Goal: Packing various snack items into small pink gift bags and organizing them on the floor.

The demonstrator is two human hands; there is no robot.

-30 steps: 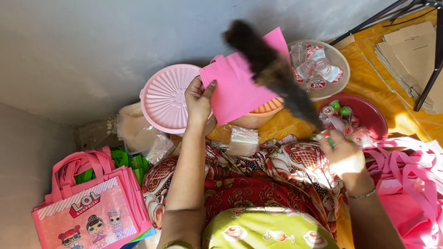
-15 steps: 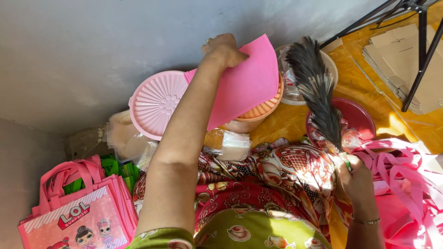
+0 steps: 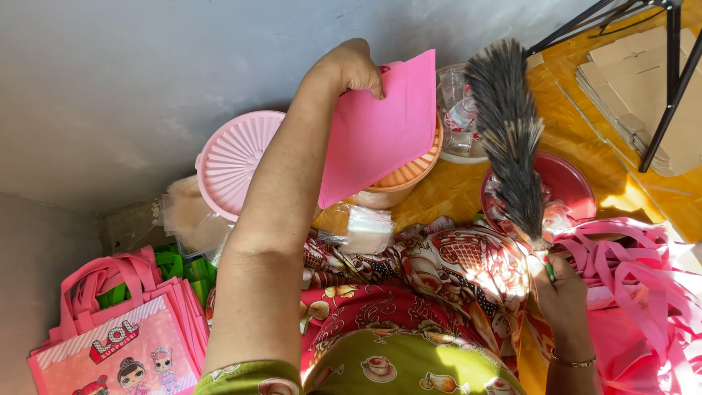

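My left hand (image 3: 351, 67) is raised and grips the top edge of a flat pink bag (image 3: 380, 128), holding it up over an orange-lidded tub (image 3: 409, 172). My right hand (image 3: 559, 289) holds the handle of a grey feather duster (image 3: 508, 135), whose brush points up and away, to the right of the pink bag and apart from it. My lap, in a red patterned cloth (image 3: 439, 278), lies below both hands.
A pink ribbed round lid (image 3: 230, 157) lies at the left. Printed pink bags (image 3: 117, 336) stack at bottom left, loose pink bags (image 3: 636, 292) at right. A red plate (image 3: 567, 183), a clear bowl of wrapped sweets (image 3: 457, 117), flat cardboard (image 3: 643, 73) and a black stand leg (image 3: 669, 88) are nearby.
My left hand has lifted the pink bag higher and farther away. The duster swung from across the bag to upright on its right side. The view shifted slightly.
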